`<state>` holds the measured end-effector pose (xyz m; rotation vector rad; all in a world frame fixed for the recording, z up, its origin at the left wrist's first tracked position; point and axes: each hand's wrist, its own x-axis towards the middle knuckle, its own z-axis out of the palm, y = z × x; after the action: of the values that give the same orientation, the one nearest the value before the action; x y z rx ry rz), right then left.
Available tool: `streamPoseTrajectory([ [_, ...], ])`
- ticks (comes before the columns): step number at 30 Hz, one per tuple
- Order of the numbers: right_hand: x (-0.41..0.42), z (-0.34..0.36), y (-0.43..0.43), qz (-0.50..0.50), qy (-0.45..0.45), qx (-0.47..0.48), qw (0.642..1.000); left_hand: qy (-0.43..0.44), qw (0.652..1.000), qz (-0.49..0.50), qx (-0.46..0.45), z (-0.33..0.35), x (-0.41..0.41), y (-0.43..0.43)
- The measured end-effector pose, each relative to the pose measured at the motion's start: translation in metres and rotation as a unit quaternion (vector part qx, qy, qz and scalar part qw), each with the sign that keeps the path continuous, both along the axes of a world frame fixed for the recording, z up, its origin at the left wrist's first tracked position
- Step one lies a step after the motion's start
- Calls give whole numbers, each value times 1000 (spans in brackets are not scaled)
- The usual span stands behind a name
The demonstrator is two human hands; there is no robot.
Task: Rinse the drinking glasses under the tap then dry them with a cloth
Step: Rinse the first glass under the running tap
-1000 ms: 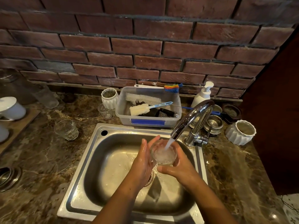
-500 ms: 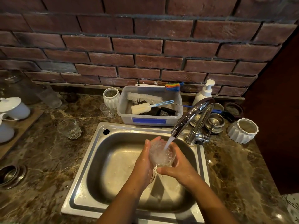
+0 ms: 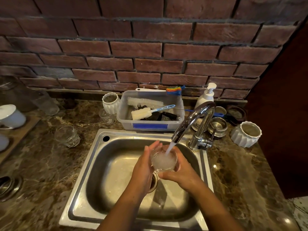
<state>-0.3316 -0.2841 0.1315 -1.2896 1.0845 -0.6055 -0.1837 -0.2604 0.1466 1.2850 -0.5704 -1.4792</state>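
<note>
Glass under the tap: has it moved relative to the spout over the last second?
No. The glass sits under the spout as before, held by the left hand and right hand; only the camera shifted.

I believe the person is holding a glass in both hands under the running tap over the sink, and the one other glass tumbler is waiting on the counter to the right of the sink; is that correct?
Not quite: the head view shows the spare tumbler on the counter to the left of the sink, not the right. The rest holds: left hand and right hand hold the glass under the running tap.
</note>
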Motion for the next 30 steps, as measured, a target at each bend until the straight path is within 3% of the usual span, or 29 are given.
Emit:
streamPoseTrajectory([
  [18, 2, -2, 4, 5, -12, 33, 999, -10, 1000, -10, -6, -7, 3, 6],
  [26, 8, -19, 29, -38, -106, 113, 987, -88, 993, -73, 17, -21, 5, 8],
  [30, 8, -30, 44, -71, -139, 157, 975, -61, 994, -72, 62, -33, 0, 17],
])
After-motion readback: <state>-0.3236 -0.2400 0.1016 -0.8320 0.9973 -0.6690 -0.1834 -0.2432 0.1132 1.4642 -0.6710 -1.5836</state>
